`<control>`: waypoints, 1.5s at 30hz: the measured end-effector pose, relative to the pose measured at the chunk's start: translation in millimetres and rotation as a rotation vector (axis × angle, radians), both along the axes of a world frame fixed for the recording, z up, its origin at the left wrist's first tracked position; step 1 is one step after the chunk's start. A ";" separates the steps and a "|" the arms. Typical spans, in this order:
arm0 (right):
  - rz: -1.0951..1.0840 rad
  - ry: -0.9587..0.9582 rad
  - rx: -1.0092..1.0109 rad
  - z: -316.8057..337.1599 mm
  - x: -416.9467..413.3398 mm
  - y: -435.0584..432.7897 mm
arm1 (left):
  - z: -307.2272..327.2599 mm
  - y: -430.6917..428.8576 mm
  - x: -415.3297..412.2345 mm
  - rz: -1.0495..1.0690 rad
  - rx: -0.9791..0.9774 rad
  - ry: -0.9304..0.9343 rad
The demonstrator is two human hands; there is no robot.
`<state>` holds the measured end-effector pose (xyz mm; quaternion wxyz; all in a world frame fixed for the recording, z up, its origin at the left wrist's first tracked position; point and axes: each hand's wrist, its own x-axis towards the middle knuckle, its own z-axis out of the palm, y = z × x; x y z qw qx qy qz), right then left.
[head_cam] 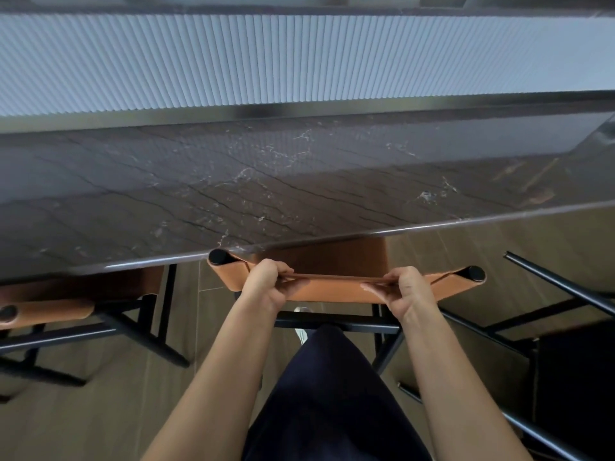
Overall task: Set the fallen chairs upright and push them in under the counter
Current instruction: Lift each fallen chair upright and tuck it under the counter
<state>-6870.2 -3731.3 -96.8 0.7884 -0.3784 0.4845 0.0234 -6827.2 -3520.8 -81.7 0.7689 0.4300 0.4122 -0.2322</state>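
A chair with a tan leather backrest (332, 289) and black metal frame stands upright in front of me, its seat partly under the dark marble counter (266, 181). My left hand (266, 282) is closed on the left part of the backrest's top edge. My right hand (407, 287) is closed on the right part. A second tan chair (66, 304) stands upright at the left, partly under the counter. At the right, black legs of another chair (559, 284) slant across the floor; it appears to lie on its side.
The counter's rounded front edge (432, 226) runs across the view, rising to the right. Behind it is a ribbed white panel (299, 58). The floor is wood-look planks (116, 410). My dark trouser leg (326, 394) and a white shoe (301, 331) are behind the middle chair.
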 end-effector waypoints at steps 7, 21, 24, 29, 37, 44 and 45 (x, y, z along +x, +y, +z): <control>0.042 -0.032 0.015 -2.1 3.5 21.9 | -5.1 26.1 -5.2 0.042 0.017 -0.040; 0.156 -0.062 0.056 -23.5 61.6 69.4 | -28.2 72.4 10.6 0.188 0.031 -0.082; 0.156 -0.064 0.084 -27.6 72.5 88.7 | -34.1 90.3 28.4 0.197 0.049 -0.077; 0.076 -0.063 0.118 -31.9 86.9 104.2 | -37.0 107.1 43.2 0.151 0.005 -0.089; 0.071 -0.023 0.109 -34.1 92.2 105.6 | -30.3 102.8 50.1 0.102 0.034 -0.064; 0.079 -0.017 0.105 -36.6 93.5 103.6 | -37.8 102.1 50.7 0.161 0.048 -0.060; 0.072 -0.017 0.116 -36.1 93.0 103.7 | -38.3 102.4 50.0 0.153 0.043 -0.060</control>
